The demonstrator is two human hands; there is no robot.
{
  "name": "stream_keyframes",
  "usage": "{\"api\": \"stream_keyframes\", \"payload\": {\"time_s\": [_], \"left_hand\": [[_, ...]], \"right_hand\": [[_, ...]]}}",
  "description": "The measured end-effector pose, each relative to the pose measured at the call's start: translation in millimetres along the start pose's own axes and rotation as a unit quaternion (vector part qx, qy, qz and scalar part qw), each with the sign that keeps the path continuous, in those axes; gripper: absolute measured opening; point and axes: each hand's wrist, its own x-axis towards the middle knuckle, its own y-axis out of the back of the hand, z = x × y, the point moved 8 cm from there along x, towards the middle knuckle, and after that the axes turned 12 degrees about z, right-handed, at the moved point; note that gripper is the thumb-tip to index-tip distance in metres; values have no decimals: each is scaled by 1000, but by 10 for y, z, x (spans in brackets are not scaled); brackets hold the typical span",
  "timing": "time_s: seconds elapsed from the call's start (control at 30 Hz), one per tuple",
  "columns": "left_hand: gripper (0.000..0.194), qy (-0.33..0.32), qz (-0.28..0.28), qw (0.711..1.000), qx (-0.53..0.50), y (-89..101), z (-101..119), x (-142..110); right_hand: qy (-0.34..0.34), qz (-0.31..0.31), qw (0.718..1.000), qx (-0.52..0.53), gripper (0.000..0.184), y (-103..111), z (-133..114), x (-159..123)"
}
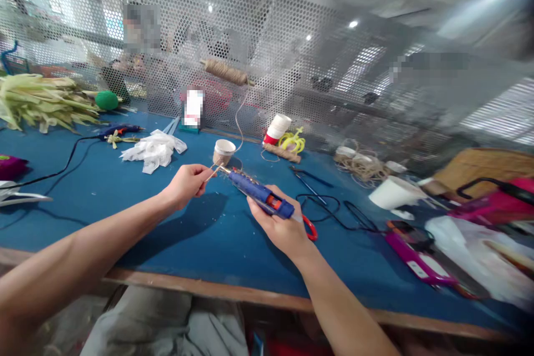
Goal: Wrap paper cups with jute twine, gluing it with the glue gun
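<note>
2 bare hands over a blue table (pixel 175 239), close together, working at 1 small cup. Left hand (pixel 189 183): thumb and fingers pinched together, hold of 1 thin string (pixel 211 173). Right hand (pixel 277 217): curled around the handle of 1 blue glue gun (pixel 254 190), nozzle aimed at the left fingertips; trigger finger hidden, can't tell if it's squeezed. Cup (pixel 224 143) upright just beyond the left fingertips, white rim, tan lower part. Nozzle tip by the string near the cup; can't tell if touching.

Past both hands: 1 spool of twine (pixel 226 72) at the mesh panel (pixel 287 61), 1 strand running from it down to the cup. Phone (pixel 193 107) stands beyond the left hand, near the panel. Left of left hand: crumpled white plastic (pixel 154 150), farther out a second glue gun (pixel 120 130), then corn husks (pixel 45 97) beside a green ball (pixel 107 100).

Beyond right hand: red-and-white cups (pixel 277 129), yellow-green ribbon (pixel 294 142), 1 small twine roll (pixel 281 153), all close together. Red handle (pixel 311 228) just beside the right hand, partly covered by it. Right of right hand: black cord (pixel 354 217), tangled twine (pixel 362 169), white cup (pixel 396 193) on its side; farther right, purple box (pixel 419 258) and clear plastic bag (pixel 463 245).
</note>
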Motion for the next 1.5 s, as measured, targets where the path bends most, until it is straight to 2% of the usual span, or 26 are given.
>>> {"api": "stream_keyframes", "payload": {"time_s": [0.27,0.47,0.63,0.93,1.33,1.5], "left_hand": [[17,7,3,1000,-1,7,-1,-9],[17,2,-2,1000,-5,-7,5,2],[18,7,-2,1000,-4,-6,-3,-1],[16,10,-2,1000,-23,-11,-13,-3],[18,27,-12,999,-23,-26,-19,-16],[18,27,-18,999,-24,-36,-24,-23]], "right_hand": [[32,19,999,-39,5,30,-2,-4],[13,0,1000,-15,5,3,-2,-9],[14,15,1000,-21,5,25,17,-4],[-18,-18,999,23,7,-22,-13,1],[33,29,997,-56,6,66,7,1],[18,10,999,-27,6,38,-19,5]]}}
